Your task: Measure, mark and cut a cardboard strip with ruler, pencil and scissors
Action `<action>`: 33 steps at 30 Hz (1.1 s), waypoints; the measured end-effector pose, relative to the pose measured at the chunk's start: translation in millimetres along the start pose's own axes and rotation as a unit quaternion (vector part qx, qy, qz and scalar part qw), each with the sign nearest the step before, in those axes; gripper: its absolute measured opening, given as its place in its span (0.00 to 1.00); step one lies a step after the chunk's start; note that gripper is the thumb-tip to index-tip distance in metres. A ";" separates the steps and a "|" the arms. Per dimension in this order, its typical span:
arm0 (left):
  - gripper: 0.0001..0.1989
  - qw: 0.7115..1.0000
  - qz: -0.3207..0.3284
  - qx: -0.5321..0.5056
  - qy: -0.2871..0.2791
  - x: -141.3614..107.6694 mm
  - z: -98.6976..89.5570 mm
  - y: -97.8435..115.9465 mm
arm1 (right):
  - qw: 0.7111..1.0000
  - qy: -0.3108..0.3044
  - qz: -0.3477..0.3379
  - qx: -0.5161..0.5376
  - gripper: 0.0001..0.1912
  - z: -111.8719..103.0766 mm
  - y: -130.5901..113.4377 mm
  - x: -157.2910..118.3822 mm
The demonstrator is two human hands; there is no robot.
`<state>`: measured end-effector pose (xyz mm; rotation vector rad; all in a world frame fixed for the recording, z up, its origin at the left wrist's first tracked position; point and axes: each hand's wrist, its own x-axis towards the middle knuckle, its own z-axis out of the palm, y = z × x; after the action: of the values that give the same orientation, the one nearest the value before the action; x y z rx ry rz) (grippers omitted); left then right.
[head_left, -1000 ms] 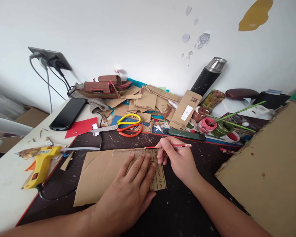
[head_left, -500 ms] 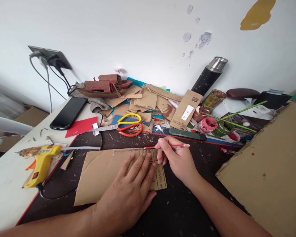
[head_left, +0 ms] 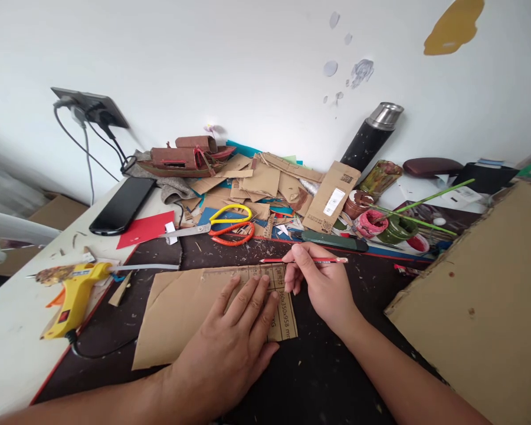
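We are seeing matt, lightly creased cardboard (head_left: 172, 313), a see-through plastic ruler (head_left: 216, 275), a smooth red-painted pencil (head_left: 273, 260), smooth yellow plastic on the glue gun (head_left: 78, 292) (its nozzle end (head_left: 55, 274) looking rough and crusted), a glossy phone (head_left: 123, 205), shiny metal capping the flask (head_left: 366, 140), fuzzy grey cloth (head_left: 177, 191).

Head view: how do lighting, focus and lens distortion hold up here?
Head view, light: soft and fairly even, with highlights atop the flask and a faint shadow beside the outlet. Head view, focus: pencil and printed cardboard look crisp, the far left edge soft. Head view, distortion: flask and outlet lean, likely wide-angle stretch.
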<state>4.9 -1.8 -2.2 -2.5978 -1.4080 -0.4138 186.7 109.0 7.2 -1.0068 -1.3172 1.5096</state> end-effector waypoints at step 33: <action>0.27 1.000 0.020 0.016 0.010 -0.1 -2.1 -2.6 | 0.996 0.084 0.008 0.023 0.29 -15.5 -6.7 9.1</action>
<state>2.4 -1.1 -0.2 -2.5848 -1.3423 -0.4057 199.4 122.6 11.8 -1.0916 -1.1538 1.4279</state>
